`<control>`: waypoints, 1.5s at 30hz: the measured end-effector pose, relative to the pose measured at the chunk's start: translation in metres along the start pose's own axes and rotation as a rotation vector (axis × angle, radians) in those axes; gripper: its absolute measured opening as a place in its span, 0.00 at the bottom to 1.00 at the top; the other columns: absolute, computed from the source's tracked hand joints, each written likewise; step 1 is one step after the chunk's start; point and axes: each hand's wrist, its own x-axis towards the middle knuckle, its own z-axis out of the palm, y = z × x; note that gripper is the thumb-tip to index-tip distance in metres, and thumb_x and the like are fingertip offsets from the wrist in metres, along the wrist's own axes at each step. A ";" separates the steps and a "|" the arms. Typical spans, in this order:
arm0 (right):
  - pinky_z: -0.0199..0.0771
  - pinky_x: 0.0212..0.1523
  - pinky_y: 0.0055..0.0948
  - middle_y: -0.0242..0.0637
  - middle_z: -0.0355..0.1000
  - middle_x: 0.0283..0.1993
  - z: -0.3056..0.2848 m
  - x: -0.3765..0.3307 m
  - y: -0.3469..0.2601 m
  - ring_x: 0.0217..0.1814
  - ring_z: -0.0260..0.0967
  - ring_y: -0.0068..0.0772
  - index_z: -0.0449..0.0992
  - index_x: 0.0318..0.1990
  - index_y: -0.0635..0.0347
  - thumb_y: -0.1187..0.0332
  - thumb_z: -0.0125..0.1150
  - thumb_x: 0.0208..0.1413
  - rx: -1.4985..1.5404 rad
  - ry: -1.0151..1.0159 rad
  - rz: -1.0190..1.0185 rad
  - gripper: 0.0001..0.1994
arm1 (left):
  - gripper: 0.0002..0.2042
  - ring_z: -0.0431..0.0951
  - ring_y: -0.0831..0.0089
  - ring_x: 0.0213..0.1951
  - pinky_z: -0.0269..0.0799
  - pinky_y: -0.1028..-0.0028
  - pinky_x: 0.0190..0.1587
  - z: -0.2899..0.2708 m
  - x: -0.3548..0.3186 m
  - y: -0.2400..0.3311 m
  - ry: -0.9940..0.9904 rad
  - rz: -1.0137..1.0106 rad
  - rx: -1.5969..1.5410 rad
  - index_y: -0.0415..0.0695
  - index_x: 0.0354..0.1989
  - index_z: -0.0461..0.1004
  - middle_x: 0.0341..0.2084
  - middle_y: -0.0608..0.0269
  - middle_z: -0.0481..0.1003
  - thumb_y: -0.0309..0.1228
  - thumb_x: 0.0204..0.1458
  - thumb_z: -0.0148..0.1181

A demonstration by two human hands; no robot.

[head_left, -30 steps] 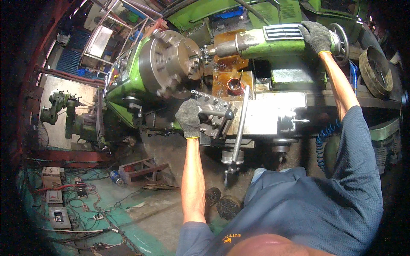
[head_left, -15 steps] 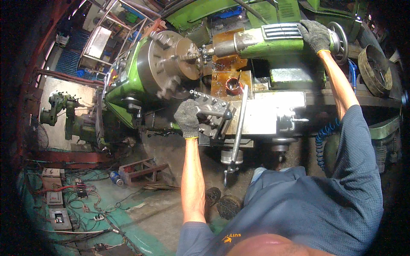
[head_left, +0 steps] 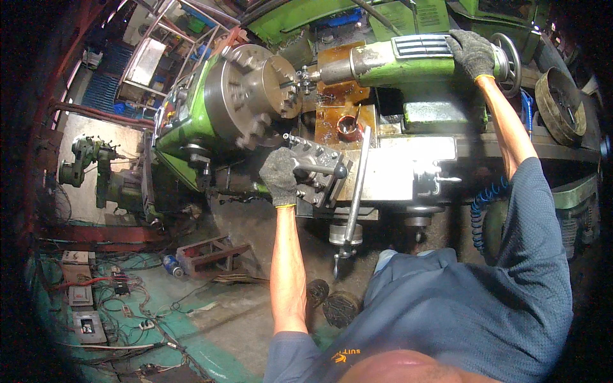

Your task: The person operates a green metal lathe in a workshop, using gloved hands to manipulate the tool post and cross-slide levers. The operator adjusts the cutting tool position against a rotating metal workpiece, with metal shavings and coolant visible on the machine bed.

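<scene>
My left hand, in a grey knit glove, is closed against the left side of the lathe's square tool post, by its black-knobbed lever. Its fingertips are partly hidden. My right hand, gloved alike, lies with fingers laid out over the green tailstock, beside the handwheel. Left of the tailstock is the large chuck, its jaws blurred, with a round metal workpiece in it. A small fitting at the tailstock's nose end meets the workpiece face.
A red pot with a brush stands on the oily brown carriage. A long bar handle slants across the cross slide. To the right stands a round metal ring. Cables and electrical boxes lie on the green floor, near a red frame.
The chuck and workpiece have turned; the blurred jaws show at other places. Both hands stay where they were.
</scene>
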 end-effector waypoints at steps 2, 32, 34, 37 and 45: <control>0.73 0.56 0.45 0.38 0.81 0.50 0.000 0.000 -0.001 0.55 0.76 0.46 0.82 0.51 0.49 0.47 0.53 0.66 0.000 0.003 0.005 0.20 | 0.13 0.76 0.72 0.31 0.71 0.69 0.37 0.000 0.000 -0.001 0.011 0.005 -0.009 0.34 0.31 0.78 0.26 0.59 0.78 0.32 0.62 0.53; 0.72 0.57 0.45 0.38 0.80 0.52 0.007 0.000 0.006 0.57 0.75 0.45 0.82 0.52 0.48 0.45 0.51 0.66 -0.028 -0.025 0.008 0.22 | 0.14 0.73 0.75 0.29 0.68 0.71 0.34 0.003 0.000 -0.008 0.033 -0.002 -0.047 0.35 0.29 0.77 0.24 0.63 0.76 0.32 0.62 0.52; 0.72 0.58 0.45 0.38 0.80 0.52 0.005 0.000 0.006 0.57 0.75 0.45 0.81 0.53 0.48 0.45 0.51 0.66 -0.018 -0.036 0.015 0.22 | 0.14 0.73 0.75 0.29 0.69 0.71 0.34 0.003 -0.001 -0.008 0.038 0.005 -0.059 0.35 0.29 0.77 0.24 0.63 0.76 0.32 0.62 0.52; 0.72 0.58 0.45 0.39 0.80 0.52 0.005 -0.001 0.008 0.58 0.75 0.46 0.82 0.53 0.48 0.45 0.52 0.66 -0.007 -0.026 0.017 0.22 | 0.14 0.73 0.75 0.30 0.69 0.71 0.35 0.002 0.000 -0.006 0.003 0.006 -0.042 0.35 0.29 0.77 0.25 0.63 0.77 0.32 0.62 0.51; 0.71 0.59 0.45 0.39 0.80 0.53 0.001 -0.001 0.006 0.58 0.75 0.46 0.82 0.53 0.49 0.45 0.52 0.65 0.006 -0.053 0.036 0.22 | 0.09 0.81 0.62 0.34 0.74 0.65 0.40 -0.002 0.001 -0.009 -0.038 -0.031 -0.011 0.35 0.33 0.79 0.30 0.52 0.80 0.30 0.57 0.58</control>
